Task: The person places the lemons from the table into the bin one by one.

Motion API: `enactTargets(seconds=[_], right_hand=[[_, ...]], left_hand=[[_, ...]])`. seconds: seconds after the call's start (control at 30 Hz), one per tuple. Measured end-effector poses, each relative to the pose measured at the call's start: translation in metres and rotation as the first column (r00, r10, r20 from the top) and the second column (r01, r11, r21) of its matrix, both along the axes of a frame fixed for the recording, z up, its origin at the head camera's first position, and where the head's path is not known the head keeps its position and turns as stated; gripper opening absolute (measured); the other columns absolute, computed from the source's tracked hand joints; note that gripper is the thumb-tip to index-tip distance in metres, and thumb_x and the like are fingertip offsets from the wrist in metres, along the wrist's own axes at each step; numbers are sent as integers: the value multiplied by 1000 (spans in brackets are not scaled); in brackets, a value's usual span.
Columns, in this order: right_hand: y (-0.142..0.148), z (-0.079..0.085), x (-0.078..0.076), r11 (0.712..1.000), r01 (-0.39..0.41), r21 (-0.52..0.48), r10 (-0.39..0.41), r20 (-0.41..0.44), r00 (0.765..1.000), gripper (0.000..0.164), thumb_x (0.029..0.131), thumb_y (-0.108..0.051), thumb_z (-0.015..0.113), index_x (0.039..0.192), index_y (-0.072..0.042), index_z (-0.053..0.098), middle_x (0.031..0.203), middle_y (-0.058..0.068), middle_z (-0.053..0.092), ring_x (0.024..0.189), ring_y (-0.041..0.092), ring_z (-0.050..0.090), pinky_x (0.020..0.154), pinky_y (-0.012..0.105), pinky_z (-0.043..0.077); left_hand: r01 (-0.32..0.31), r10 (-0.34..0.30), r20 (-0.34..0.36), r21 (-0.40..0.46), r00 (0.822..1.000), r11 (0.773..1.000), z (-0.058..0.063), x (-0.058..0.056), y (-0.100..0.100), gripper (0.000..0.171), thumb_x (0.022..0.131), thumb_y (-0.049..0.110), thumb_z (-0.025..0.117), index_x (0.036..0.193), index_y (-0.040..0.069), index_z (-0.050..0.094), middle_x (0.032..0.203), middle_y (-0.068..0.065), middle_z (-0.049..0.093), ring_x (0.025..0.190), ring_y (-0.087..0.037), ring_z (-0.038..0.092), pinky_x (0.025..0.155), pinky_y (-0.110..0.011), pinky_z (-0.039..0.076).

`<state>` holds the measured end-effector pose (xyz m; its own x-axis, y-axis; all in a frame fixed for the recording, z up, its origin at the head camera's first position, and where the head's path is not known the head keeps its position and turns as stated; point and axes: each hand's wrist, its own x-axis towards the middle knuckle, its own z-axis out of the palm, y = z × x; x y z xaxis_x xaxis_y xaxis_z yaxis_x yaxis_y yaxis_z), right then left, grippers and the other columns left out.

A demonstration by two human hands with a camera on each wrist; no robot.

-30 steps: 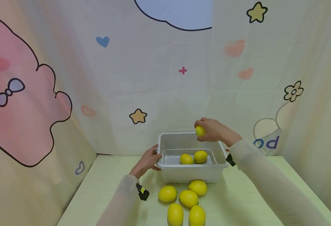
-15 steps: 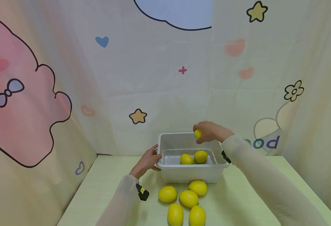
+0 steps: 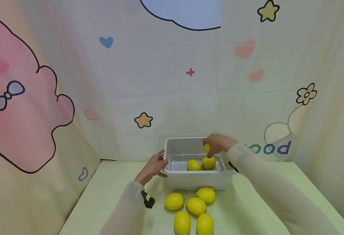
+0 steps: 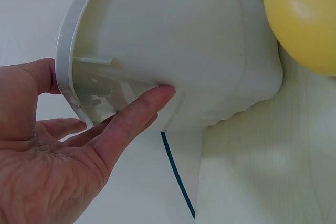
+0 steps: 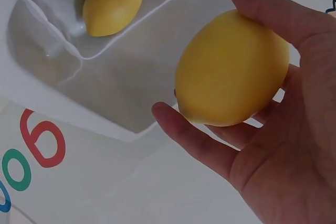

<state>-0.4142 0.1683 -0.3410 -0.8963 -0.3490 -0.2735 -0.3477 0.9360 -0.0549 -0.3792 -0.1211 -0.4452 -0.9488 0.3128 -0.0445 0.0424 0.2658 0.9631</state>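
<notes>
My right hand (image 3: 219, 144) holds a lemon (image 5: 233, 69) over the right part of a white plastic bin (image 3: 199, 180). In the right wrist view, the thumb lies along one side of the fruit and the fingers curl round the other. Two lemons lie on the bin's floor: one left of centre (image 3: 193, 165), the other (image 3: 208, 163) just below the held one. My left hand (image 3: 153, 167) grips the bin's left rim. Its thumb sits on the rim, and its fingers (image 4: 142, 116) press the outer wall, as the left wrist view shows.
Several more lemons (image 3: 196, 206) lie on the pale green table (image 3: 107, 195) in front of the bin. A printed cloth (image 3: 172, 81) hangs close behind the bin, and more cloth hangs at both sides. Each sleeve carries a small black device (image 3: 148, 199) at the wrist.
My right hand has moved down with its lemon, from above the rim to inside the bin's opening. The left hand, the bin and the other lemons stay where they were.
</notes>
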Motion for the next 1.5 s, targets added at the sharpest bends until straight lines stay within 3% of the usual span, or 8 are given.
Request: enactTargets(seconds=[0.23, 0.5, 0.77, 0.9, 1.17, 1.5], right_hand=[[0, -4, 3, 1000, -2, 13, 1, 24, 1000, 50, 80, -34, 79, 124, -17, 61, 116, 3, 65, 101, 24, 56, 90, 48, 52], [-3, -6, 9, 998, 55, -15, -54, 74, 996, 52, 81, -29, 80, 127, -17, 61, 121, 3, 65, 103, 24, 57, 93, 52, 51], [1, -12, 9, 998, 58, 6, -58, 67, 996, 51, 79, -28, 81, 125, -19, 62, 118, 1, 64, 100, 23, 56, 86, 47, 52], [2, -12, 9, 999, 38, 14, -39, 55, 998, 49, 79, -28, 81, 123, -20, 62, 119, 2, 64, 99, 23, 55, 84, 46, 52], [6, -12, 9, 999, -39, 4, 39, 22, 999, 48, 83, -25, 78, 126, -15, 59, 125, 7, 63, 100, 23, 58, 96, 50, 51], [14, -4, 20, 993, -108, -46, 104, -80, 991, 43, 86, -28, 75, 125, -15, 61, 124, 8, 65, 107, 26, 60, 95, 47, 53]], left_hand=[[3, -3, -7, 2, 1000, 1000, -1, 0, 0, 59, 98, 16, 50, 154, 17, 29, 142, -24, 50, 103, -32, 65, 69, -50, 61], [7, -7, -9, 9, 1000, 1000, 0, 1, 0, 59, 98, 17, 49, 154, 19, 29, 143, -23, 50, 105, -33, 65, 69, -50, 61], [-7, 7, -4, -3, 1000, 1000, -2, -1, 0, 60, 98, 16, 50, 154, 18, 29, 144, -24, 48, 108, -37, 63, 69, -50, 61], [-10, 10, -8, 0, 1000, 1000, 1, 2, 1, 59, 98, 15, 50, 153, 17, 31, 144, -25, 48, 105, -34, 64, 69, -51, 61], [-13, 13, -10, 3, 1000, 1000, 4, 5, 2, 58, 99, 16, 51, 153, 18, 31, 144, -25, 48, 105, -33, 64, 70, -52, 60], [4, -4, -3, 0, 1000, 1000, 1, 3, 1, 59, 100, 19, 49, 155, 18, 27, 150, -24, 43, 121, -43, 56, 73, -50, 61]])
